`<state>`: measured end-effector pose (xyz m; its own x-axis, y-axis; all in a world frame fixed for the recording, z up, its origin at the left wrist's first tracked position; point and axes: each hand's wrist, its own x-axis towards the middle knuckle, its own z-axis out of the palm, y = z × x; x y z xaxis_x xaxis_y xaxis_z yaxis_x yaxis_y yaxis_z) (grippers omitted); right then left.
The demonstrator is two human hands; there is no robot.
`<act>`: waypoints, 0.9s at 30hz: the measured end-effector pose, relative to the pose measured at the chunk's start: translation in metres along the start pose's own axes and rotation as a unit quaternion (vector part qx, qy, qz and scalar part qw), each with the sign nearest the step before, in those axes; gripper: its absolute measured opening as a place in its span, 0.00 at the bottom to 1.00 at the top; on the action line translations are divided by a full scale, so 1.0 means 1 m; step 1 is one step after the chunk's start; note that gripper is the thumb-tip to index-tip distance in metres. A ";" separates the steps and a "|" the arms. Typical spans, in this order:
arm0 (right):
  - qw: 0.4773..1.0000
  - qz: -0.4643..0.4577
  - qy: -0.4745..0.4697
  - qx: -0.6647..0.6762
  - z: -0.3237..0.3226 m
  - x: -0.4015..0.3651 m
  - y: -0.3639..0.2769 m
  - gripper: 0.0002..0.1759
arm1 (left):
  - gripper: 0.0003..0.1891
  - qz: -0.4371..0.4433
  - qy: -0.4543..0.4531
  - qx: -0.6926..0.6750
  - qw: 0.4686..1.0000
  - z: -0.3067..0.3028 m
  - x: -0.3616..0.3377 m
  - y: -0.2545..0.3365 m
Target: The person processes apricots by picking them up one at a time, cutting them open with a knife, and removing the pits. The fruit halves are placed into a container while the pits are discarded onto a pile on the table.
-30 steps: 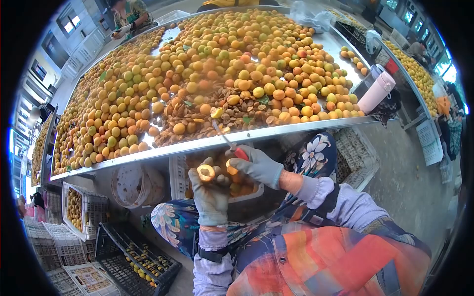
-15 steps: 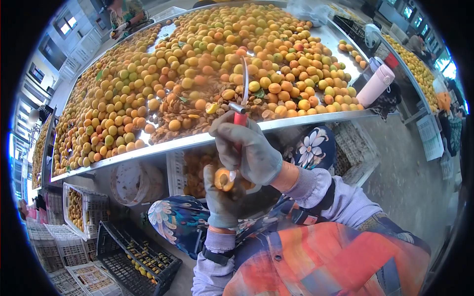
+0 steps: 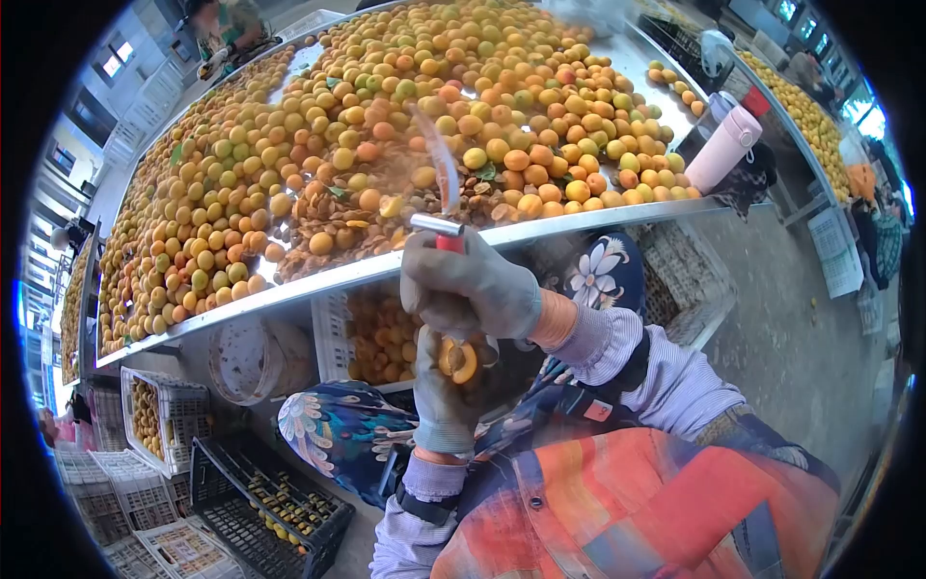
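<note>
My left hand (image 3: 443, 403), gloved, is closed around a cut apricot (image 3: 459, 361), its orange inside and pit facing up. Just above it, my gloved right hand (image 3: 473, 285) grips the red handle of a curved knife (image 3: 449, 239). The knife's thin blade points up and away, blurred by motion. Both hands are close together, seemingly touching, in front of the table's metal rim (image 3: 289, 297). Behind the blade lie whole apricots (image 3: 386, 106) and a brown heap of pits or scraps (image 3: 323, 217) near the edge.
Below the table a white crate (image 3: 333, 333) holds apricots, beside a white bucket (image 3: 253, 357). More crates, including a black crate (image 3: 270, 502), stand at lower left. A pink bottle (image 3: 723, 150) is at the table's right corner. Another person (image 3: 227, 39) works at the far left.
My right hand has lowered toward the left one, and the knife blade has tipped left. My left hand has shifted slightly right with the apricot. The view has moved a little.
</note>
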<state>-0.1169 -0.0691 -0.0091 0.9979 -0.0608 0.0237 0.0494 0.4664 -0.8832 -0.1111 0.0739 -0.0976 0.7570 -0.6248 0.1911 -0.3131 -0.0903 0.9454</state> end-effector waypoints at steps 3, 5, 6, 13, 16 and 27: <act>0.997 0.019 -0.043 0.060 0.000 -0.002 -0.002 0.19 | 0.21 -0.058 -0.013 -0.117 0.991 0.006 -0.002 0.007; 0.991 -0.011 -0.071 0.109 -0.013 0.003 0.022 0.21 | 0.16 -0.177 0.024 -0.295 0.939 0.007 0.003 0.021; 0.979 0.013 -0.055 0.197 -0.015 0.005 0.027 0.21 | 0.13 -0.286 0.061 -0.459 0.839 0.007 0.006 0.025; 0.947 0.048 0.018 0.316 -0.028 0.008 0.048 0.20 | 0.10 -0.247 -0.019 -0.495 0.833 0.003 0.005 0.005; 0.975 0.025 0.042 0.216 -0.017 0.008 0.049 0.18 | 0.12 -0.275 0.019 -0.414 0.867 0.006 0.010 -0.023; 0.953 -0.074 0.214 0.203 -0.019 0.061 -0.002 0.14 | 0.20 -0.028 0.063 -0.045 0.997 -0.007 0.103 -0.005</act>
<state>-0.0571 -0.0907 -0.0144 0.8745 -0.4654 -0.1362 0.2869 0.7230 -0.6285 -0.0277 0.0157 -0.0812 0.8398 -0.5176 0.1636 -0.2200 -0.0489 0.9743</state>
